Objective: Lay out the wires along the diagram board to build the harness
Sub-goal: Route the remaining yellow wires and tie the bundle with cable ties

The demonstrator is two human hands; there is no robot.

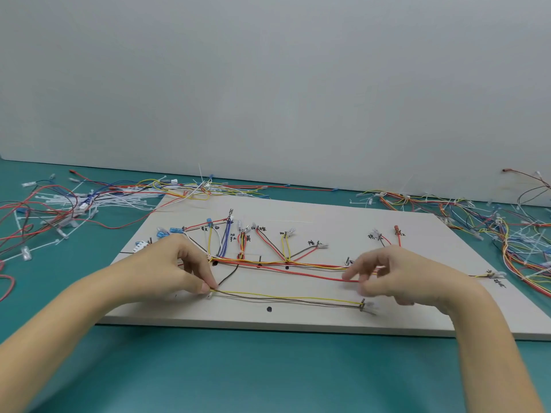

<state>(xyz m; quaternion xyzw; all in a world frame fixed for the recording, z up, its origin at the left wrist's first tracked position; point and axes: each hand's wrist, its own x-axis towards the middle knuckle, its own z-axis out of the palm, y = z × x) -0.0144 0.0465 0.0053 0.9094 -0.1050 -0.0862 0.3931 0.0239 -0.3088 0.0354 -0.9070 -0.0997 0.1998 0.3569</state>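
A white diagram board [298, 318] lies on the teal table, with handwritten labels and black dots. Red, yellow, brown and blue wires branch from a main bundle [298, 263] running left to right across it. At the board's front left, my left hand [176, 269] pinches the end of a yellow and brown wire pair [286, 298]. That pair stretches right to a metal peg [362, 305]. My right hand [396, 272] hovers over the board's right side, fingers curled, fingertips at a red wire [313, 275]; whether they pinch it is unclear.
A tangle of loose wires and white cable ties [68, 207] lies at the back left of the table. More coloured wires [483, 228] are heaped at the back right. A grey wall stands behind. Bare teal tabletop [268, 377] lies in front of the board.
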